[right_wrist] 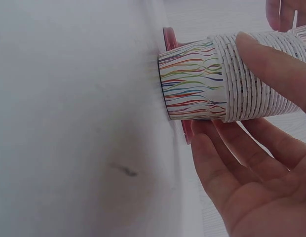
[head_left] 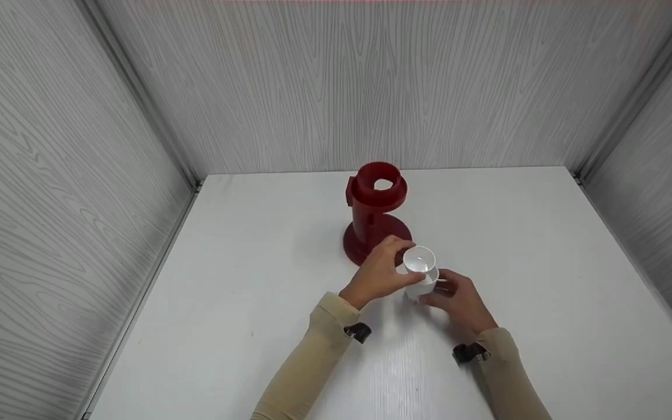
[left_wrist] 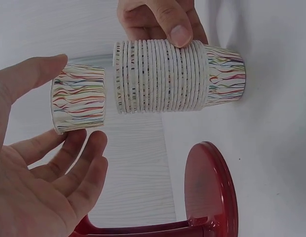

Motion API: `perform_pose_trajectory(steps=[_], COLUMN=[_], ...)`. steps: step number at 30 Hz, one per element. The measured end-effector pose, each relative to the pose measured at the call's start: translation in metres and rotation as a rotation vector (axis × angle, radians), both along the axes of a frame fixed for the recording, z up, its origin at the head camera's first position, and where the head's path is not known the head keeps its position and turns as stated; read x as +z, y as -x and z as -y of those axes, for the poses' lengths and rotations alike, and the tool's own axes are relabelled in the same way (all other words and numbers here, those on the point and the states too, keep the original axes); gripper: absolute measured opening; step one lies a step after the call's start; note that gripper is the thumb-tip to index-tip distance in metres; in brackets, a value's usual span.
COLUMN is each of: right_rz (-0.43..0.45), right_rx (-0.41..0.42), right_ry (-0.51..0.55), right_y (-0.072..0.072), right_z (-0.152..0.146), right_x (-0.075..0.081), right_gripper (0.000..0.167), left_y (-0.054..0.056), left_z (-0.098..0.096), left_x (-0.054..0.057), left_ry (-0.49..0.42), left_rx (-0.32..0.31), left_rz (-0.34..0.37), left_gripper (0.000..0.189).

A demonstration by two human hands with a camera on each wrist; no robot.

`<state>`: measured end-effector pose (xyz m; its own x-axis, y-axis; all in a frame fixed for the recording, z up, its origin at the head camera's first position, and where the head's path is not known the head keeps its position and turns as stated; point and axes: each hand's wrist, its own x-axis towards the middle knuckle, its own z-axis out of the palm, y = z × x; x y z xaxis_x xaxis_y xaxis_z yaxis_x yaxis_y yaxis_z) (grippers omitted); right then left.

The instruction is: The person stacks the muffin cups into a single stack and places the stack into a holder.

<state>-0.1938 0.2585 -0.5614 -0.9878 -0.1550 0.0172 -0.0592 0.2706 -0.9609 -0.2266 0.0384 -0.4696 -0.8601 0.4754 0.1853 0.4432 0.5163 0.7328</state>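
My left hand (head_left: 378,275) pinches a single paper cup (left_wrist: 79,96) by its rim, between thumb and fingers. The cup is white with wavy coloured stripes. Just below its base, with a small gap, is a stack of the same cups (left_wrist: 160,76). My right hand (head_left: 461,300) grips this stack around its rims, thumb on one side and fingers on the other. The stack stands upright, its lowest cup at or close to the table top. Behind my left hand stands a red plastic holder (head_left: 364,219) with a ring on top and a round base.
The white table (head_left: 242,280) carries the holder and the cups. Grey wood-grain panels (head_left: 336,87) rise at the back, left and right of it. A dark band with a small device (head_left: 358,332) sits on each wrist.
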Motion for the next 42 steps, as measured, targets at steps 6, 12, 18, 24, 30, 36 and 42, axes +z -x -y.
perform_pose_trajectory(steps=[6,12,18,24,30,36,42], right_rz=[0.001,-0.015,-0.047,-0.057,-0.041,-0.025,-0.008], right_rx=[-0.005,-0.003,0.005,0.015,0.001,-0.014,-0.023], right_ry=[-0.015,-0.015,-0.015,0.003,-0.012,-0.042,-0.048], right_y=[0.0,0.001,0.002,0.002,0.001,0.001,0.001], right_z=[0.001,0.0,-0.001,-0.001,-0.001,-0.001,-0.001], right_x=[0.0,-0.002,-0.003,-0.003,-0.002,-0.001,0.0], right_gripper=[0.061,0.06,0.057,0.057,0.06,0.062,0.063], left_y=[0.001,0.002,0.001,0.0,-0.001,-0.001,0.001], left_z=[-0.004,-0.007,-0.01,-0.01,-0.009,-0.009,-0.009], left_x=[-0.007,-0.01,-0.013,-0.018,-0.02,-0.022,-0.023], left_ry=[-0.005,-0.011,0.011,0.062,0.062,0.06,0.075], left_rx=[-0.009,-0.015,-0.019,-0.014,-0.014,-0.013,-0.021], left_rz=[0.021,0.028,0.03,0.047,0.051,0.076,0.074], left_gripper=[0.059,0.059,0.06,0.063,0.064,0.063,0.064])
